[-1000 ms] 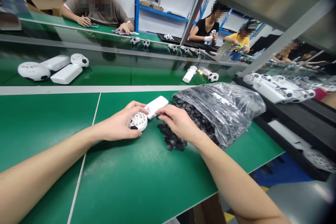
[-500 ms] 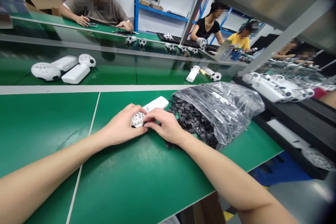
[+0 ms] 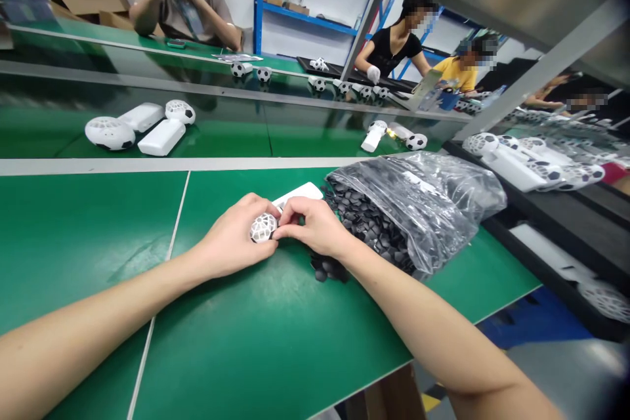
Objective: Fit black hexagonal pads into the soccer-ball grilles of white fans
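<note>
The left hand (image 3: 231,243) wraps around the round, football-patterned head of a small white fan (image 3: 264,227), fingers curled over its top, holding it down on the green surface (image 3: 88,223). The fan's white handle (image 3: 298,193) sticks out past the hands toward the bag (image 3: 423,200). The right hand (image 3: 315,226) meets the fan head from the bag's side, its fingertips (image 3: 283,231) pinched together against the grille; whether they hold one of the small pieces cannot be told. The bag, clear plastic and full of small dark discs, lies just beside the right hand, its mouth open toward the fan, and a few discs (image 3: 327,268) have spilled out under the right wrist. Beyond the fan, across a pale strip, more white fans (image 3: 140,128) lie on the far surface, and other people sit working there.
</note>
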Tool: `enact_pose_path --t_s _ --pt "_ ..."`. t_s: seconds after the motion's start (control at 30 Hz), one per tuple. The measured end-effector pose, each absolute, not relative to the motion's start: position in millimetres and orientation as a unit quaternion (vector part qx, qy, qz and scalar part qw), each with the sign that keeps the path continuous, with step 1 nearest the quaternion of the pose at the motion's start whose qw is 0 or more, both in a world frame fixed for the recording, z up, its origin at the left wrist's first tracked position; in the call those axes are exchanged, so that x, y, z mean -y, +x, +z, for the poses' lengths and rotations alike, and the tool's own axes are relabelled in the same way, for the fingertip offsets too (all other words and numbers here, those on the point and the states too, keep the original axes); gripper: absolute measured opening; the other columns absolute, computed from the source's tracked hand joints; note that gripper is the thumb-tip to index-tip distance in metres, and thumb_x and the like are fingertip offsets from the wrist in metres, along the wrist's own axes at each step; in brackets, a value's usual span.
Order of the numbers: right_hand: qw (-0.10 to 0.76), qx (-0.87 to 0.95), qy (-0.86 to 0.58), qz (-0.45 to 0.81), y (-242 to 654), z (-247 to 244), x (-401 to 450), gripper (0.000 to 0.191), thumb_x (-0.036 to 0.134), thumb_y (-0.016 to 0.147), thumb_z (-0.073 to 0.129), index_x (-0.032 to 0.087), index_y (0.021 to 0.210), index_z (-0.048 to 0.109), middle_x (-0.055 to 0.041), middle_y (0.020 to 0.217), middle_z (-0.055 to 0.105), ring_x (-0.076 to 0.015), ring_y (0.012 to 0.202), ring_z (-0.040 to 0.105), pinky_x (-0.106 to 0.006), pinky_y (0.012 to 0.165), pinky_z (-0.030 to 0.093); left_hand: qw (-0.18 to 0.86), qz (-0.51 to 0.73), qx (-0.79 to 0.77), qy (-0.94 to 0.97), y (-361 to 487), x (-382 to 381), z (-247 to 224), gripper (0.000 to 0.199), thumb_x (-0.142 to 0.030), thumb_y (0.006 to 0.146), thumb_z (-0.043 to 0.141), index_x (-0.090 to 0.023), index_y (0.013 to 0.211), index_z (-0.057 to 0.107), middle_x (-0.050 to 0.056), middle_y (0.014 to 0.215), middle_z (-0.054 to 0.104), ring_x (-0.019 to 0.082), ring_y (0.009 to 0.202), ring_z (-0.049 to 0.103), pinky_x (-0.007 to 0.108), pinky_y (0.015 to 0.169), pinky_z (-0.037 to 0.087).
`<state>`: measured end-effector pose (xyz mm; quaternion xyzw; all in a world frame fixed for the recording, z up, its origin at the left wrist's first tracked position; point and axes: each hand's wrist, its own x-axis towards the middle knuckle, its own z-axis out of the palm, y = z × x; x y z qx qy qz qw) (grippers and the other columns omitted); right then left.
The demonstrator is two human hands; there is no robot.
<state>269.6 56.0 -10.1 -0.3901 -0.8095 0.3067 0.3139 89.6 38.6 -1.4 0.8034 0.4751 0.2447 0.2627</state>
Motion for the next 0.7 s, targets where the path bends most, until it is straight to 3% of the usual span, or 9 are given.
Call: enact_pose_path --t_s 0.13,0.33,0.5,0.6,0.7 --pt "0.317 0.801 -0.408 0.303 273.2 -9.1 -58.5 0.024 0.02 0.068 0.079 0.016 0.068 0.055 0.0059 0.067 0.055 -0.0097 0.06 0.05 -0.018 0.056 0.038 0.256 0.267 -0.462 0.806 92.2 -36.6 -2.8 0.028 -0.024 0.064 0.058 -0.024 0.092 0.056 0.002 0.096 0.052 0.021 0.09 0.054 0.035 0.081 0.044" --pt "0.324 0.827 -0.43 0.159 289.3 -4.9 -61.6 0.014 0.013 0.078 0.068 0.019 0.081 0.056 -0.0005 0.086 0.055 -0.0165 0.081 0.053 -0.026 0.072 0.043 0.165 0.3 -0.498 0.797 83.8 -101.1 1.7 0.034 -0.022 0.061 0.062 -0.023 0.095 0.057 0.002 0.104 0.054 0.019 0.099 0.054 0.029 0.09 0.042" --pt "0.205 0.83 -0.517 0.043 299.2 -7.9 -63.2 0.018 0.011 0.079 0.067 0.017 0.094 0.059 -0.0082 0.104 0.055 -0.0232 0.096 0.051 -0.034 0.083 0.045 0.077 0.313 -0.599 0.733 58.9 -190.6 4.2 0.05 -0.04 0.071 0.059 -0.015 0.112 0.049 0.012 0.119 0.051 0.026 0.114 0.046 0.036 0.098 0.034" --pt "0.111 0.793 -0.599 -0.034 302.0 -4.2 -61.6 0.028 0.017 0.077 0.071 0.015 0.103 0.06 -0.0138 0.116 0.051 -0.0305 0.103 0.048 -0.042 0.084 0.045 0.054 0.308 -0.653 0.69 47.3 -209.3 -0.5 0.054 -0.048 0.082 0.043 -0.011 0.121 0.039 0.019 0.121 0.05 0.033 0.116 0.044 0.045 0.094 0.036" --pt "0.037 0.761 -0.646 -0.045 303.6 4.7 -58.2 0.019 0.022 0.081 0.066 0.016 0.099 0.063 -0.0133 0.103 0.058 -0.0314 0.095 0.052 -0.043 0.077 0.047 0.038 0.3 -0.648 0.699 35.6 -200.6 5.8 0.052 -0.048 0.089 0.026 -0.01 0.122 0.036 0.019 0.122 0.048 0.036 0.119 0.039 0.051 0.093 0.034"
